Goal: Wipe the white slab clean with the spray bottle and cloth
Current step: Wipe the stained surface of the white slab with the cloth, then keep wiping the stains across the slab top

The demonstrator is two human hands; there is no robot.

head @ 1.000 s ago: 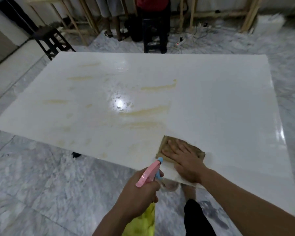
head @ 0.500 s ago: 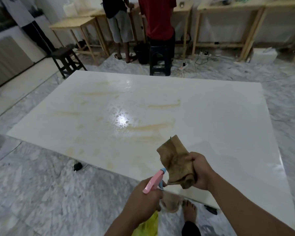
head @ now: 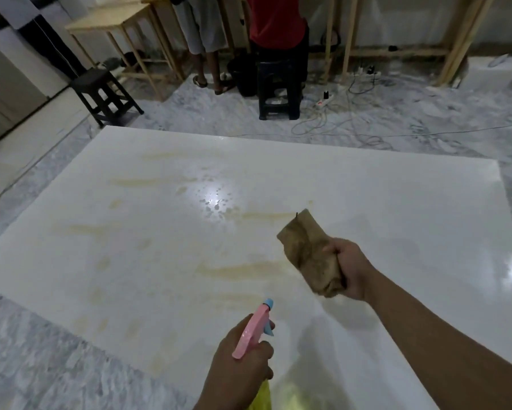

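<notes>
The large white slab (head: 381,220) lies flat, streaked with yellowish-brown smears across its left and middle, with wet droplets around a light glare near the centre. My left hand (head: 242,362) grips a spray bottle (head: 253,331) with a pink head, blue nozzle and yellow body, held over the slab's near edge and pointing away from me. My right hand (head: 350,269) holds a stained brown cloth (head: 311,253) bunched up, lifted above the slab's right-middle.
Grey marble floor (head: 36,365) surrounds the slab. Beyond its far edge stand two black stools (head: 106,93) (head: 279,90), wooden tables (head: 121,22), two people's legs, and a power strip with loose cables (head: 328,113) on the floor.
My right hand picked the cloth off the slab's near edge and raised it, bunched. The bottle in my left hand moved forward over the slab. My view tilted up.
</notes>
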